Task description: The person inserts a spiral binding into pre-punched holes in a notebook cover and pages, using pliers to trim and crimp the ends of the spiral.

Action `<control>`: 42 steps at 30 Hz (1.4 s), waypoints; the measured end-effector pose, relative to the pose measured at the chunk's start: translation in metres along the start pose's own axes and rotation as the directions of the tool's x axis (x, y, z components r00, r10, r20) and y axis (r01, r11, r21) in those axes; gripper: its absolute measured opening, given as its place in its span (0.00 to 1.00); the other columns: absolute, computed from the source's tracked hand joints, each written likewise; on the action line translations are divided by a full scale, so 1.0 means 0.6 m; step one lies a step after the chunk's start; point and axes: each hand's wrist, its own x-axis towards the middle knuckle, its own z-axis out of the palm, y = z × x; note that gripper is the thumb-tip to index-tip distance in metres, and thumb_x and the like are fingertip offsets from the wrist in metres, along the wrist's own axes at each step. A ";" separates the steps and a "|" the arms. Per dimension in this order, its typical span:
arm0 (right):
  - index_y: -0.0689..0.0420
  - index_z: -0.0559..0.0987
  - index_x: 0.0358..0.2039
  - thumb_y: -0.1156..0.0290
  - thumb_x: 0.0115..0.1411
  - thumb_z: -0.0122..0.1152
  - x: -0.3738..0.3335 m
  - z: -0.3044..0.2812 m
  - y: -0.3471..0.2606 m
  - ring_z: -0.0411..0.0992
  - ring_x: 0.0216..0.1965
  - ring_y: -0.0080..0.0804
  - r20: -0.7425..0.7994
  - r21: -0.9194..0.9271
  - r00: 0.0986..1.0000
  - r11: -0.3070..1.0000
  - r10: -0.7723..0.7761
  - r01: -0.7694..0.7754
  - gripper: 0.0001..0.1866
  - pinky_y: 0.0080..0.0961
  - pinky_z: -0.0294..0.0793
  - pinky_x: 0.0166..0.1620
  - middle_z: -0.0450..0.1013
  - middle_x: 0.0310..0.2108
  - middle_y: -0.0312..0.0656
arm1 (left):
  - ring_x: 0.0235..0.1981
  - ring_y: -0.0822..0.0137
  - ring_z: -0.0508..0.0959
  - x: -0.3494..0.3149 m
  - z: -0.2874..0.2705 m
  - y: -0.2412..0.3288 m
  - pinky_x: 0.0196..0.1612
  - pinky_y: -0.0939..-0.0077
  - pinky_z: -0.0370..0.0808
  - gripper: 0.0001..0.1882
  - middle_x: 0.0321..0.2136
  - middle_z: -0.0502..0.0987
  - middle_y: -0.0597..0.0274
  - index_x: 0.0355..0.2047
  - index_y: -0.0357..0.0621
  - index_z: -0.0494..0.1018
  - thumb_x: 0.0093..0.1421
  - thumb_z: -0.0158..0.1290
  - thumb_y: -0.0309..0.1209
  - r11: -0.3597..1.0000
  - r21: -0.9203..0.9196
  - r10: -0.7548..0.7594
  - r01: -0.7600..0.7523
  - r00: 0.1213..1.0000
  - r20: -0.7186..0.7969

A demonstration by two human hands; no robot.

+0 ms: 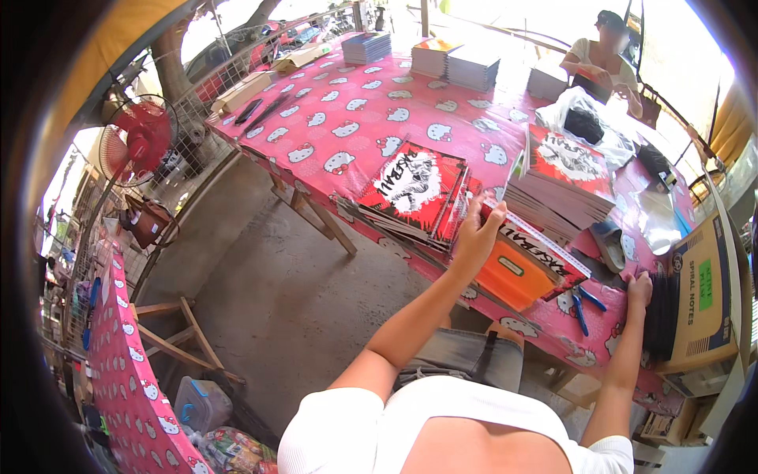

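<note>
My left hand (pixel 476 235) is closed on the upper left end of a red-covered notebook (pixel 525 265). The notebook is tilted at the table's near edge, with an orange sheet showing on its near side. My right hand (pixel 639 291) is at the near right, its fingers curled in at the edge of a bunch of black binding coils (pixel 663 312). Whether a coil is between those fingers is hidden. Blue-handled pliers (pixel 583 310) lie between my hands. Left of my left hand is a stack of red notebooks (pixel 414 189); a taller notebook stack (pixel 564 182) stands beyond the held one.
A cardboard box (pixel 703 304) stands at the right beside the coils. A grey-blue slipper-shaped object (pixel 609 245) lies near the tall stack. Paper stacks (pixel 474 65) line the pink table's (pixel 316 150) far side. Another person (pixel 604 59) sits at the far right, beyond a plastic bag (pixel 600 126).
</note>
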 end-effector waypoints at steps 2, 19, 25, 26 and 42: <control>0.61 0.75 0.34 0.61 0.51 0.63 0.013 -0.010 0.012 0.73 0.39 0.52 0.025 -0.010 1.000 1.000 0.015 -0.014 0.17 0.44 0.71 0.41 0.73 0.34 0.52 | 0.42 0.72 0.72 0.006 -0.008 -0.009 0.47 0.80 0.69 0.26 0.48 0.67 0.54 0.53 0.32 0.60 0.59 0.52 0.35 0.985 -0.015 -0.171 0.174 0.979 0.112; 0.58 0.79 0.35 0.74 0.52 0.64 -0.223 -0.268 -0.228 0.73 0.27 0.26 -0.215 0.740 0.903 0.541 -0.371 0.399 0.09 0.21 0.71 0.31 0.75 0.27 0.38 | 0.59 0.57 0.65 -0.063 0.113 0.030 0.63 0.39 0.32 0.29 0.52 0.71 0.57 0.56 0.47 0.64 0.57 0.50 0.46 0.153 0.544 0.292 -0.825 0.563 0.773; 0.57 0.79 0.33 0.77 0.48 0.67 -0.274 -0.265 -0.225 0.69 0.25 0.17 0.057 0.957 0.931 0.287 -0.361 0.052 0.10 0.15 0.68 0.29 0.74 0.27 0.32 | 0.43 0.64 0.75 -0.045 0.123 0.030 0.57 0.59 0.57 0.18 0.37 0.78 0.66 0.40 0.53 0.78 0.47 0.61 0.36 0.382 0.411 0.398 -0.828 0.548 0.736; 0.57 0.79 0.33 0.77 0.48 0.67 -0.271 -0.263 -0.224 0.69 0.25 0.17 0.059 0.952 0.937 0.301 -0.344 0.051 0.10 0.15 0.68 0.29 0.74 0.27 0.32 | 0.39 0.66 0.75 -0.043 0.126 0.033 0.53 0.62 0.60 0.14 0.34 0.79 0.66 0.36 0.52 0.79 0.46 0.62 0.36 0.389 0.398 0.433 -0.831 0.546 0.717; 0.63 0.79 0.36 0.79 0.51 0.64 -0.232 -0.272 -0.232 0.71 0.32 0.16 0.146 0.980 0.818 0.197 -0.556 -0.041 0.10 0.16 0.71 0.35 0.77 0.30 0.36 | 0.24 0.69 0.73 -0.045 0.122 0.032 0.41 0.73 0.65 0.08 0.22 0.79 0.67 0.25 0.48 0.81 0.46 0.63 0.36 0.455 0.367 0.471 -0.811 0.569 0.674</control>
